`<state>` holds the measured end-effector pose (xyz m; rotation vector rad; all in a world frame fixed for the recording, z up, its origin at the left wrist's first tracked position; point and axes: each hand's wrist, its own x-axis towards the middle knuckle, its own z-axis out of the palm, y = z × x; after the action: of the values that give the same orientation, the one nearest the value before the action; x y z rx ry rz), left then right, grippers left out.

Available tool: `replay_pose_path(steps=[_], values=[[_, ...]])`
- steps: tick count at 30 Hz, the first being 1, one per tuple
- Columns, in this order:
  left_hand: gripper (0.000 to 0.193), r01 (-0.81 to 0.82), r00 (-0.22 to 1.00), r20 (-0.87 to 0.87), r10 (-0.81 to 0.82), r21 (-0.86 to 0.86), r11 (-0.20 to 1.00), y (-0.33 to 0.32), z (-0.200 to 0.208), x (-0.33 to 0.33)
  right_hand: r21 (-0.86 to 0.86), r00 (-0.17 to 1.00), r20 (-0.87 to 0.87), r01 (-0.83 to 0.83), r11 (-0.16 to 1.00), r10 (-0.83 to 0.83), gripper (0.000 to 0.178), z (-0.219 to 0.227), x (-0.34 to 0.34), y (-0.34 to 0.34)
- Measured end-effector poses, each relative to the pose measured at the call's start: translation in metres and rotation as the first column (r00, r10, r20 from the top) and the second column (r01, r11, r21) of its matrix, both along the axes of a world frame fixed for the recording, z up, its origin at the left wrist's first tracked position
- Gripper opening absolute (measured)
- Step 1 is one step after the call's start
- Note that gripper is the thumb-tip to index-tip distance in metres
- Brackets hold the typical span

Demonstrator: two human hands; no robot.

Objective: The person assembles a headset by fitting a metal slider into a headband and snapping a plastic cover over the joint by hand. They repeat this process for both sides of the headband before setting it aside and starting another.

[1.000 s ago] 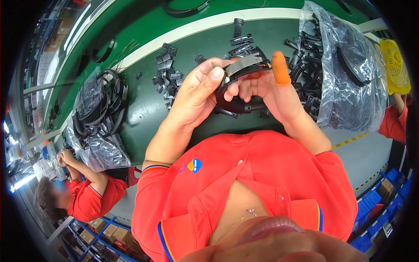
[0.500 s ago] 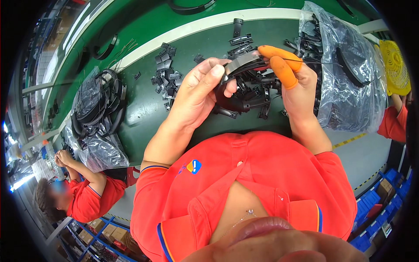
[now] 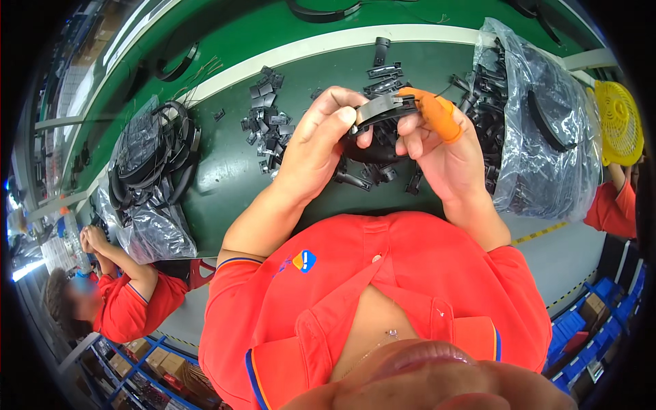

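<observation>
My left hand (image 3: 311, 147) is closed round one end of a curved black headband (image 3: 380, 108), which has a smooth greyish strip along its top. At the headband's other end, my right hand (image 3: 447, 154) has its fingers bent and pressed to the tip. Orange finger cots (image 3: 441, 117) cover some of the right fingers. A thin dark wire shows beyond those fingertips. Beneath both hands lies a heap of black plastic parts (image 3: 354, 179), partly hidden by them. Small black pieces (image 3: 266, 123) are scattered left of the left hand.
Several black headbands with loose wires (image 3: 154, 160) lie on clear plastic at the left. At the right, a large clear bag (image 3: 547, 167) has black parts beside it. A yellow fan (image 3: 618, 123) stands beyond. One co-worker (image 3: 140, 301) sits left; a red sleeve (image 3: 611, 208) shows right.
My right hand has shifted left and turned, with its lower fingers now under the headband's end. The left hand keeps its hold. The whole view has shifted slightly.
</observation>
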<state>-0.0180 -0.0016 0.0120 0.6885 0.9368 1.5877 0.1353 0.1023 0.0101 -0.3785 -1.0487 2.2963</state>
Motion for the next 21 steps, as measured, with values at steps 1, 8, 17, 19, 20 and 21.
replay_pose_path(steps=[1, 8, 17, 19, 20, 21], values=[[0.025, -0.009, 1.0, -0.027, 0.009, 0.002, 1.0, 0.001, 0.001, 0.001, -0.033, 1.0, 0.003, -0.013, 0.999, 0.013, 0.038, 0.005, -0.001, -0.003], [0.029, 0.051, 0.967, -0.252, -0.039, 0.039, 0.998, 0.0, 0.001, 0.001, 0.038, 0.998, 0.049, -0.028, 0.999, 0.026, 0.038, 0.008, -0.006, -0.01], [0.026, 0.108, 0.934, -0.347, -0.08, 0.062, 0.992, 0.0, -0.005, 0.0, -0.001, 0.993, 0.106, -0.054, 0.999, 0.053, 0.035, 0.015, -0.005, -0.012], [0.025, 0.053, 0.89, -0.457, -0.015, 0.07, 0.996, 0.0, -0.006, 0.003, -0.036, 0.987, 0.144, -0.061, 0.997, 0.066, 0.031, 0.015, -0.005, -0.014], [0.025, 0.008, 0.821, -0.569, 0.045, 0.091, 0.996, 0.0, -0.007, 0.006, 0.383, 0.935, 0.343, -0.049, 0.922, -0.093, 0.027, 0.011, -0.002, -0.017], [0.025, -0.034, 0.736, -0.669, 0.103, 0.116, 0.993, 0.0, -0.009, 0.007, 0.724, 0.841, 0.443, -0.13, 0.677, -0.312, 0.023, 0.009, 0.0, -0.019]])
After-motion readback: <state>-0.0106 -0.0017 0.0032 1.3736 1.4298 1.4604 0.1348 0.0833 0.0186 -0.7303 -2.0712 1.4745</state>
